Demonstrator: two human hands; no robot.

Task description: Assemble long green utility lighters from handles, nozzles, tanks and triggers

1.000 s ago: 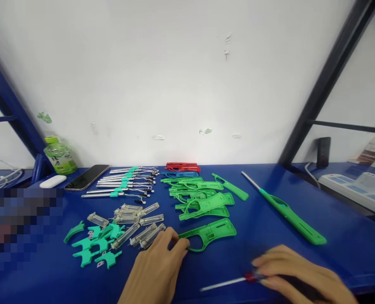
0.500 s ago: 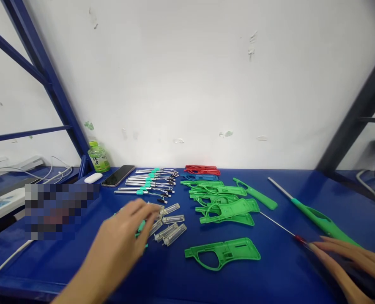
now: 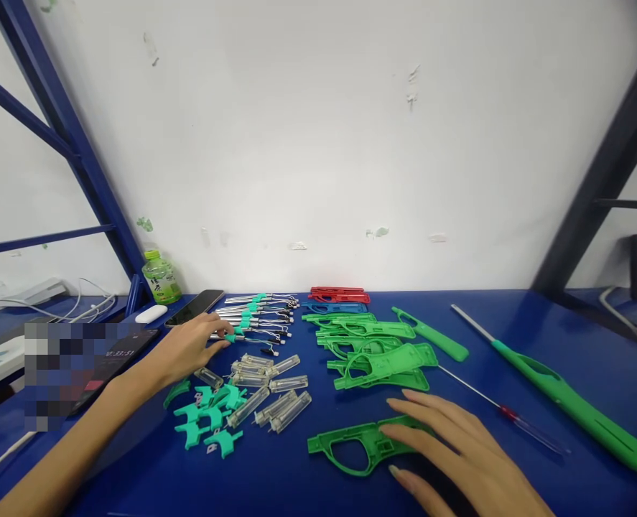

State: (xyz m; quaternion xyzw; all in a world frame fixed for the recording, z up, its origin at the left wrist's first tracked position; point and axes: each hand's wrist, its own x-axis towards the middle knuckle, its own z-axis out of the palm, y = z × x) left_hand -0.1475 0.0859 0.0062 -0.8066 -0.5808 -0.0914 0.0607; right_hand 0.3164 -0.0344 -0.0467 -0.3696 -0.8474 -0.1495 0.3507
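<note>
My left hand [image 3: 192,348] reaches over the row of metal lighter tubes [image 3: 248,316] with teal collars and thin wires. Its thumb and fingers curl around the nearest metal tube [image 3: 235,337], whose far end they cover. My right hand [image 3: 458,445] is empty, fingers spread, over the right end of a green lighter shell half [image 3: 350,438] lying inside-up. Whether the fingertips touch the shell I cannot tell. Clear fuel cartridges [image 3: 289,411] and teal triggers [image 3: 210,416] lie loose between the hands. A screwdriver [image 3: 533,433] with a clear handle rests right of my right hand.
Several green shell halves [image 3: 372,345] are stacked behind, with red shells [image 3: 340,295] and a blue one [image 3: 334,308] near the wall. An assembled green lighter [image 3: 566,395] lies at right. A bottle [image 3: 161,280], a phone [image 3: 197,307] and a white case [image 3: 151,314] stand back left.
My left hand has moved from the cartridges and triggers back-left to the metal tubes. My right hand has let go of the screwdriver and moved left over the green shell half.
</note>
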